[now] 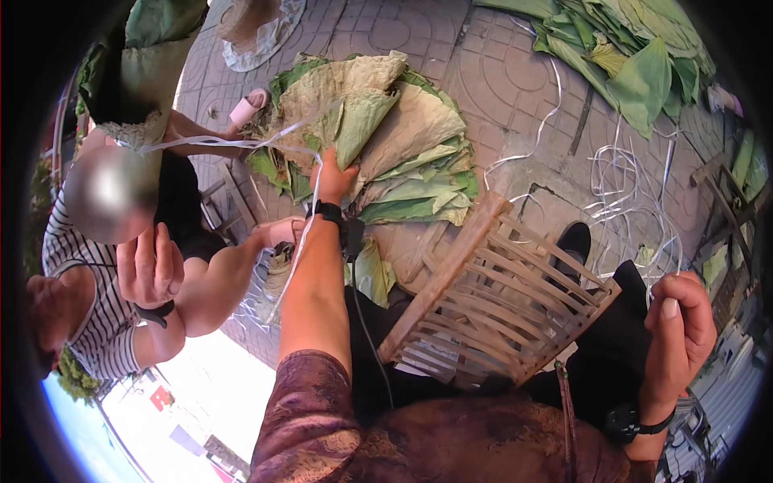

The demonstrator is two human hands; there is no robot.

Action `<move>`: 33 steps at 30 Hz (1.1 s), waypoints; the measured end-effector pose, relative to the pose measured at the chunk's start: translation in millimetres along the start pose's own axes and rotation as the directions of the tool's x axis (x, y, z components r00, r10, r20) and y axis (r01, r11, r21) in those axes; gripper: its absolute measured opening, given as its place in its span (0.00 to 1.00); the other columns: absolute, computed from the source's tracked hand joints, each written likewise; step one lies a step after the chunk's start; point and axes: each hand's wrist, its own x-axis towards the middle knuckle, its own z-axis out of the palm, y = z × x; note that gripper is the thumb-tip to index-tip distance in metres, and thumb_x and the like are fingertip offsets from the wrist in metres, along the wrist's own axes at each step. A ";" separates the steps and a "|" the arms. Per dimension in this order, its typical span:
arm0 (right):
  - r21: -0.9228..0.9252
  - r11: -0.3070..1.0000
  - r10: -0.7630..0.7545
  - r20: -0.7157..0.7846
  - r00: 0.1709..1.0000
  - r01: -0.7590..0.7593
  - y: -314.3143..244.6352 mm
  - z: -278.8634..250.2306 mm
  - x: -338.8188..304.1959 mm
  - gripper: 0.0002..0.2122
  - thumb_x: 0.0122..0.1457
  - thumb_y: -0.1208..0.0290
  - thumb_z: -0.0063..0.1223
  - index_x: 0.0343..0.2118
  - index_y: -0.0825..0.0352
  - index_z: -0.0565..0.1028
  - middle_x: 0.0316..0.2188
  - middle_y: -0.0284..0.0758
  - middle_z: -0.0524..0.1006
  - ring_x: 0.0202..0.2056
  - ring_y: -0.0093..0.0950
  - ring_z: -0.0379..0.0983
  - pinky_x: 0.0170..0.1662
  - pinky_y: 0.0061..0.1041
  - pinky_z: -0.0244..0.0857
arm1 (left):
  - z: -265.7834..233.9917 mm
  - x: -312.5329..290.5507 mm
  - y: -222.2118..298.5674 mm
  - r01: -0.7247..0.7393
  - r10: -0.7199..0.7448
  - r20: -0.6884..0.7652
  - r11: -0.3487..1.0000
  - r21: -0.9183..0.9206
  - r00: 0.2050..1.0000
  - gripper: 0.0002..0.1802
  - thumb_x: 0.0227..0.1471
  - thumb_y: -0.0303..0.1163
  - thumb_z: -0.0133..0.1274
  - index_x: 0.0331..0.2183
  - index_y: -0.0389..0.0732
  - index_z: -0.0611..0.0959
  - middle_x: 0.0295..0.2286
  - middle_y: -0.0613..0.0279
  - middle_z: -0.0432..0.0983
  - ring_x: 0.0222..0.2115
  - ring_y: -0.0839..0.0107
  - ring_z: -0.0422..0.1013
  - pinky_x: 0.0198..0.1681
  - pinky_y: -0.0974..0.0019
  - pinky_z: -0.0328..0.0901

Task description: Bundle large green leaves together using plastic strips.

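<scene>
My left hand (334, 179) reaches forward and grips the narrow end of a fan-shaped bundle of large dried leaves (415, 145), tan and green, folded and layered. Its thumb shows; the other fingers are partly hidden. A white plastic strip (302, 253) runs past this wrist and along my forearm, joining strands that stretch to the left. My right hand (680, 330) is raised at the right, fingers curled together. A thin white strip (670, 173) comes down from the loose tangle to those fingers and seems pinched there, though its end is hidden.
A slatted bamboo chair (499, 298) stands tilted before my legs. At the left sits a person in a striped top (97, 322), one hand (150, 266) raised. Green leaves (636, 56) are heaped at the far right, above tangled white strips (628, 181). A hat (256, 32) lies at the top.
</scene>
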 end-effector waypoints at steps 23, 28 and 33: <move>-0.104 0.994 -0.038 0.078 0.996 0.046 -8.8 7.4 -2.2 0.05 0.52 0.78 0.46 0.31 0.72 0.72 0.28 0.33 0.67 0.23 0.16 0.60 0.27 0.13 0.54 | 2.0 -19.9 21.0 -0.038 0.036 0.015 0.988 0.152 0.999 0.33 0.33 0.25 0.54 0.47 0.39 0.67 0.37 0.42 0.71 0.39 0.47 0.68 0.40 0.53 0.63; -0.079 0.996 -0.025 0.091 0.996 0.032 -14.2 5.2 -3.9 0.05 0.52 0.79 0.45 0.30 0.72 0.72 0.27 0.33 0.68 0.25 0.17 0.61 0.29 0.14 0.54 | -23.1 -13.1 21.1 0.051 -0.046 -0.035 0.986 0.158 0.998 0.16 0.34 0.25 0.52 0.33 0.37 0.74 0.29 0.42 0.73 0.33 0.46 0.69 0.37 0.51 0.63; -0.013 0.998 -0.064 0.053 0.997 0.064 -10.3 -1.0 -11.7 0.05 0.52 0.79 0.46 0.31 0.72 0.72 0.28 0.32 0.69 0.27 0.18 0.62 0.31 0.15 0.56 | -59.0 -28.0 28.7 0.033 -0.023 -0.078 0.990 0.135 0.997 0.13 0.35 0.27 0.51 0.30 0.37 0.75 0.28 0.43 0.74 0.34 0.47 0.70 0.36 0.52 0.64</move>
